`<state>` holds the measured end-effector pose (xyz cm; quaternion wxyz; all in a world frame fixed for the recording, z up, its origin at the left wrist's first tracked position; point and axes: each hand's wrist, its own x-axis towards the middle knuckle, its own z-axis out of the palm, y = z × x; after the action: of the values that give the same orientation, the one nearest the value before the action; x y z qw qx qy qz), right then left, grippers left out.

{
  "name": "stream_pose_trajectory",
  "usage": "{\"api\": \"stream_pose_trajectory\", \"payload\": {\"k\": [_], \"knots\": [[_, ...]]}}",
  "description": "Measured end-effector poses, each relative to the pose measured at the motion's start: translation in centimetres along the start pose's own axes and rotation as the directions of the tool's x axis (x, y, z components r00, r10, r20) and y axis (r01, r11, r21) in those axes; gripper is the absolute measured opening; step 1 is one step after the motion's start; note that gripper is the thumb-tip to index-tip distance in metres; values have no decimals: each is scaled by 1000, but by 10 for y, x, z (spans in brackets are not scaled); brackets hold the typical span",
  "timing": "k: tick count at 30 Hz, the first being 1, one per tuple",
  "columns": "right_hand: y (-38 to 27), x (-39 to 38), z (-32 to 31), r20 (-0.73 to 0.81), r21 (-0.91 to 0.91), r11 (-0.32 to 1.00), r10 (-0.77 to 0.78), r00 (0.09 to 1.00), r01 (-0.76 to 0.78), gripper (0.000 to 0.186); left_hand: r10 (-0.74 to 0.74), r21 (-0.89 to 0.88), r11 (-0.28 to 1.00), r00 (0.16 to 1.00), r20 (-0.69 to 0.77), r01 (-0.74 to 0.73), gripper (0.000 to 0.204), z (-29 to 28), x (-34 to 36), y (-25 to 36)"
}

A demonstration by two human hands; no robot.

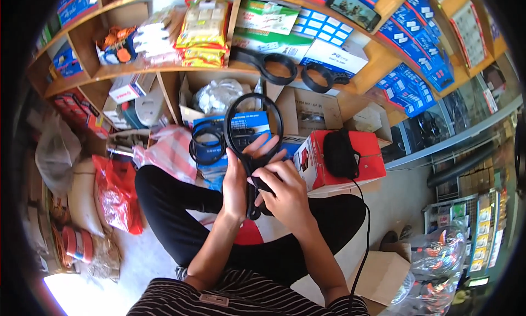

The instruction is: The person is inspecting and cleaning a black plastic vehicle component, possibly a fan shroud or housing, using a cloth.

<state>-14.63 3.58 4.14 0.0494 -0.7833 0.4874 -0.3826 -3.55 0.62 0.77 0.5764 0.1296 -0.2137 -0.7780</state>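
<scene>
A black ring with a straight handle [251, 165] is held upright above my lap. My left hand [235, 190] supports the handle from the left, its thumb along the side and its fingers stretched out behind the ring's base. From the right, my right hand [286, 190] has its fingers bent and pressed on the handle just below the ring. Whether a small part sits under those fingertips is hidden. Beyond the ring lie a blue box [249, 120] and a coil of black cable [207, 143].
Two similar black rings [278, 69] [318, 78] rest on the shelf ahead. A red and white box [369, 151] with a black pouch [339, 154] stands right. A red plastic bag [116, 193] lies left. Near right is an open cardboard box [382, 277]. A phone [353, 9] leans on the shelf.
</scene>
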Motion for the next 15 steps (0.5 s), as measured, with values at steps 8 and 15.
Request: {"api": "stream_pose_trajectory", "payload": {"k": [8, 15], "knots": [[23, -13, 3, -238, -41, 999, 19, 971, -30, 37, -56, 341, 939, 998, 3, 51, 79, 3, -5, -33], [41, -41, 10, -314, 126, 978, 196, 929, -164, 24, -135, 545, 832, 991, 19, 103, 71, -15, -12, -42]]}}
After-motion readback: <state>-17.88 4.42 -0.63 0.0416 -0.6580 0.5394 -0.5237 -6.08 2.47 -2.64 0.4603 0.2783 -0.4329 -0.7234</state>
